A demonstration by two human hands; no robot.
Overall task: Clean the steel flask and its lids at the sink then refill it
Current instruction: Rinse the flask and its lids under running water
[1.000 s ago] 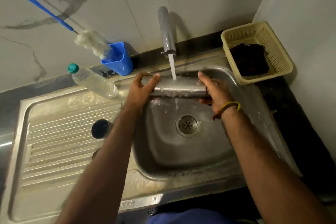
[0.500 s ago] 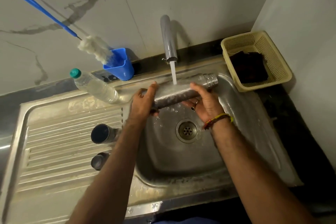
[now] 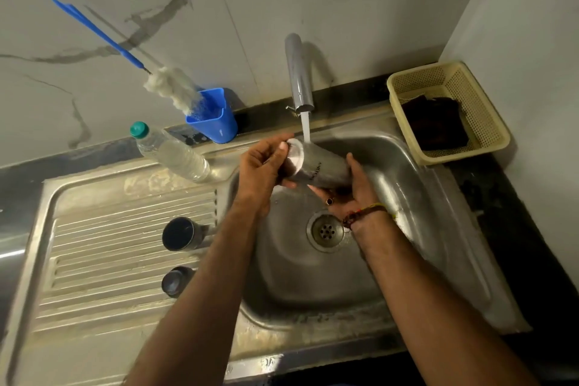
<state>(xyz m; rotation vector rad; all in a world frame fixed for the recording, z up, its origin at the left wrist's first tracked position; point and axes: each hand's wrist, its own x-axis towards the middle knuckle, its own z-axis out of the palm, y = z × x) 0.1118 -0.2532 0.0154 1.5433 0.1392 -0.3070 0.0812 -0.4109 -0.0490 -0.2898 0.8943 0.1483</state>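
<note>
Now flask (image 3: 316, 168) base-up, tilted leftward.

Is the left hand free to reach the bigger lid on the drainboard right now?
Probably not at once: the left hand grips the flask at its base. The path to the bigger lid looks clear once it lets go.

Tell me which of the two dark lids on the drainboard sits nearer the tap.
The larger lid, lying with its open mouth showing; the smaller lid sits closer to the sink's front edge.
</note>
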